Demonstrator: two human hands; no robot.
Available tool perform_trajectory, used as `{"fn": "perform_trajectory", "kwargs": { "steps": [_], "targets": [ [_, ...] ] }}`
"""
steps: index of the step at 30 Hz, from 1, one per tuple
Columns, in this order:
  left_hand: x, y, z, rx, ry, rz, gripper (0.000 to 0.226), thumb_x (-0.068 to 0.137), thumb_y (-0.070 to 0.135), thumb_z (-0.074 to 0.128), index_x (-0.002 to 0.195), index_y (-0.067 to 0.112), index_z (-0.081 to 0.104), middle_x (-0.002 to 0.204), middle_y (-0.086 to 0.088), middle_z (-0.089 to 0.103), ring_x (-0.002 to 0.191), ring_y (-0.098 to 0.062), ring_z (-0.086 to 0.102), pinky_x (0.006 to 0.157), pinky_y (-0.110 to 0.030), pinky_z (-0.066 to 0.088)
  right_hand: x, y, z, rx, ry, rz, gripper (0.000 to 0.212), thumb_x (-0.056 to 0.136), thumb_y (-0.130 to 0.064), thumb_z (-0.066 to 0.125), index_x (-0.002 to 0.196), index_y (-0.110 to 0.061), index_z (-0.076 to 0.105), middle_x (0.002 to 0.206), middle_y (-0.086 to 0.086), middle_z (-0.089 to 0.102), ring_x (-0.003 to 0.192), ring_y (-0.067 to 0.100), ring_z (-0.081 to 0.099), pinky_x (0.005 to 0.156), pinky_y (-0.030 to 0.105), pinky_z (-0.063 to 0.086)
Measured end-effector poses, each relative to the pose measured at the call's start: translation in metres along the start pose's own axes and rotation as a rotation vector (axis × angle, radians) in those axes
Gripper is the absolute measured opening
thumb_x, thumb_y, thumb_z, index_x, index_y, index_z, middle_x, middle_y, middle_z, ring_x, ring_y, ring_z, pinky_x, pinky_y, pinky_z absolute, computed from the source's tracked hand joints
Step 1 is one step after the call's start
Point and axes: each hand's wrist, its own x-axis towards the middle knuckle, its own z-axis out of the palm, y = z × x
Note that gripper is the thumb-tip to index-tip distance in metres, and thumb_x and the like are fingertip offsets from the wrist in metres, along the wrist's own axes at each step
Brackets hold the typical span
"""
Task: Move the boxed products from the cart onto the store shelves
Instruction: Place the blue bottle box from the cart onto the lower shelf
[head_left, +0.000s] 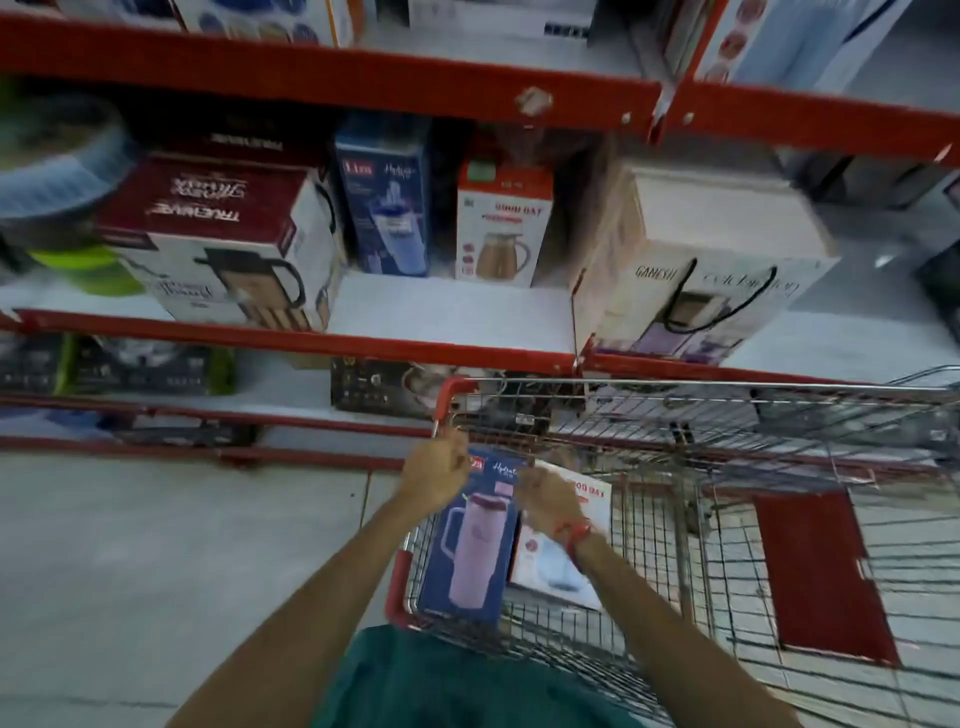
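Teal shirt fabric (441, 680) is being seen right at the bottom edge, with both bare forearms being stretched out into the wire shopping cart with red corner guards (675, 519). A tall dark blue box with a lilac tumbler pictured on it (470, 540) is being gripped at its top end by both hands: the left hand (434, 470) is being closed around the upper left corner, the right hand (545, 499) around the upper right. That box is being kept inside the cart, near the front left corner. A white box with red lettering (566, 561) is lying just beside it. Up on the red-edged store shelf (447, 345), a matching blue tumbler box (387, 197) is being displayed next to a red and white jug box (501, 228).
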Motion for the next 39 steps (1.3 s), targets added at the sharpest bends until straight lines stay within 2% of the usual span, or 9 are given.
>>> {"fn": "perform_trajectory", "kwargs": {
  "steps": [4,9,16,19,25,29,33,36,39],
  "targets": [
    [-0.011,-0.036,0.049,0.052,-0.238,-0.184,0.043,0.087,0.013,0.054,0.129,0.008,0.048,0.111,-0.018,0.063,0.09,-0.031,0.063,0.07,-0.032,0.051,-0.02,-0.005,0.032,0.082,-0.089,0.086,0.017,0.089,-0.013,0.051,0.073,-0.007,0.053,0.069,0.007,0.055,0.061,0.02,0.047,0.065,0.037,0.049],
    [-0.012,-0.042,0.063,0.019,-0.363,-0.339,0.027,0.091,0.012,0.049,0.116,0.002,0.053,0.118,-0.019,0.062,0.102,-0.032,0.061,0.085,-0.037,0.051,-0.004,-0.008,0.055,0.368,-0.036,0.275,0.035,0.083,-0.014,0.059,0.116,-0.002,0.057,0.112,0.018,0.066,0.085,0.024,0.058,0.068,0.034,0.051],
    [-0.012,-0.033,0.016,-0.201,-0.128,-0.295,0.027,0.083,0.003,0.061,0.109,0.011,0.062,0.106,-0.01,0.07,0.09,-0.026,0.066,0.084,-0.041,0.056,-0.021,-0.035,-0.005,0.459,-0.005,0.15,0.008,0.078,-0.01,0.064,0.079,-0.018,0.063,0.092,0.007,0.067,0.092,0.029,0.059,0.089,0.048,0.054],
    [-0.023,-0.016,-0.012,-0.459,-0.034,-0.279,0.035,0.079,-0.009,0.062,0.094,0.022,0.065,0.096,-0.008,0.07,0.088,-0.031,0.068,0.079,-0.048,0.058,-0.035,-0.044,-0.038,0.537,0.001,0.101,0.018,0.08,-0.005,0.063,0.097,-0.007,0.068,0.095,0.01,0.07,0.088,0.03,0.064,0.082,0.052,0.058],
    [-0.012,0.01,-0.062,-0.593,0.132,-0.139,0.035,0.072,-0.012,0.068,0.098,0.012,0.066,0.092,-0.005,0.072,0.087,-0.027,0.07,0.072,-0.036,0.061,-0.054,-0.09,-0.081,0.641,0.159,-0.102,0.027,0.079,0.001,0.065,0.088,-0.024,0.07,0.084,-0.006,0.071,0.083,0.018,0.068,0.082,0.05,0.059],
    [0.011,0.031,-0.113,-0.618,0.303,-0.013,0.038,0.074,-0.013,0.066,0.087,0.023,0.065,0.091,0.01,0.068,0.088,-0.013,0.068,0.074,-0.026,0.059,-0.048,-0.14,-0.11,0.546,0.4,-0.257,0.029,0.073,-0.011,0.079,0.096,-0.015,0.061,0.096,0.002,0.068,0.08,0.01,0.065,0.068,0.024,0.055],
    [0.049,0.031,-0.154,-0.394,0.571,0.122,0.021,0.073,-0.007,0.07,0.087,0.002,0.057,0.101,-0.009,0.069,0.087,-0.022,0.067,0.073,-0.02,0.053,-0.021,-0.204,-0.124,0.408,0.624,-0.387,0.038,0.067,-0.022,0.084,0.088,-0.016,0.053,0.097,0.003,0.066,0.083,0.015,0.061,0.065,0.012,0.045],
    [0.088,0.015,-0.179,-0.294,0.614,0.083,0.024,0.074,-0.006,0.069,0.088,-0.001,0.05,0.084,-0.016,0.068,0.075,-0.027,0.064,0.065,-0.029,0.054,0.011,-0.249,-0.12,0.27,0.651,-0.411,0.049,0.067,-0.022,0.084,0.103,-0.004,0.054,0.109,0.013,0.066,0.096,0.028,0.063,0.076,0.029,0.049],
    [0.12,-0.007,-0.19,-0.287,0.559,0.003,0.03,0.078,-0.009,0.064,0.085,0.007,0.041,0.072,-0.009,0.056,0.062,-0.024,0.058,0.059,-0.019,0.053,0.043,-0.276,-0.105,0.154,0.575,-0.379,0.052,0.072,-0.025,0.079,0.109,-0.003,0.051,0.117,0.015,0.062,0.101,0.031,0.062,0.084,0.037,0.051]
  ]
}}
